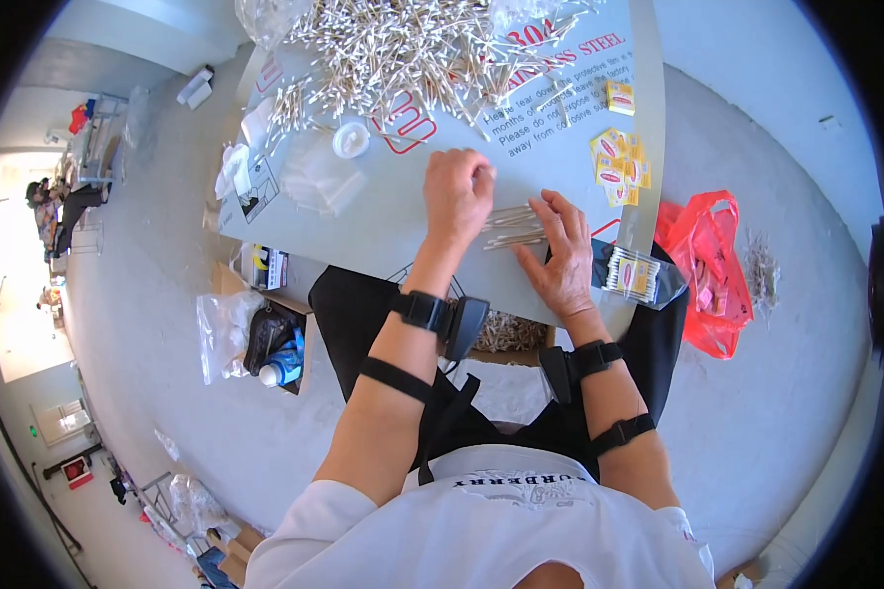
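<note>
A small row of cotton swabs [517,228] lies on the table between my two hands. My left hand [455,199] is just beyond its left end, with the fingers curled in. Whatever those fingers hold, if anything, is hidden. At the row's right end rests my right hand [564,253], thumb and fingers apart and the fingertips beside the swab tips. A clear bag of cotton swabs [632,275] with a yellow label lies at the table's near right edge, by my right wrist. Farther off spreads a big heap of loose cotton swabs [393,59].
The table [383,231] also bears flat clear bags [319,177], a round white container [351,140] and yellow cards [621,162]. A red plastic bag [714,285] is right of the table. A box with a blue bottle [283,366] stands on the left; a box of swabs [509,334] sits below the table edge.
</note>
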Tool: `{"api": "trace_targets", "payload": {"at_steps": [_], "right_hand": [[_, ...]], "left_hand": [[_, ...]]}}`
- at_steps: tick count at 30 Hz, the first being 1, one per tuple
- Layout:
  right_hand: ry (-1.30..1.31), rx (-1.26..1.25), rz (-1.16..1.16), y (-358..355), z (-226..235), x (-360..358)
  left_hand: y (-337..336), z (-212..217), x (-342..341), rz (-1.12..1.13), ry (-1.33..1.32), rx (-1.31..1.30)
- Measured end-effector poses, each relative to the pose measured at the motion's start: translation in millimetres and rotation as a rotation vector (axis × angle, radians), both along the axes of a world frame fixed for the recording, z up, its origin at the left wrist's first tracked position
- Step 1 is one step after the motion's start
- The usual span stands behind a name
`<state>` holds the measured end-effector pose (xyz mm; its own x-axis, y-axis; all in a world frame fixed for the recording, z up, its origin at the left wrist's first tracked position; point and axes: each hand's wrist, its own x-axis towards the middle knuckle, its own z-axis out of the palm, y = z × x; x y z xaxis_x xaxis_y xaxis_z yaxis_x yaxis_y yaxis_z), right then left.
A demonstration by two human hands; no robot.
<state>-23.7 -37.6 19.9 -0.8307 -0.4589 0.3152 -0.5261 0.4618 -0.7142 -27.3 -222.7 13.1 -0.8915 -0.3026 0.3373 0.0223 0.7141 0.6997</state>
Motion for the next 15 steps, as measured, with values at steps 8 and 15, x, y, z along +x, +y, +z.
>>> {"api": "trace_targets", "payload": {"at_steps": [8, 15], "right_hand": [[0.013, 0.057, 0.030, 1, -4, 0], [0.018, 0.038, 0.024, 0, -3, 0]], "left_hand": [[-9, 7, -56, 0.482, -0.307, -0.392], [-26, 13, -26, 0.242, -0.401, -0.235]]}}
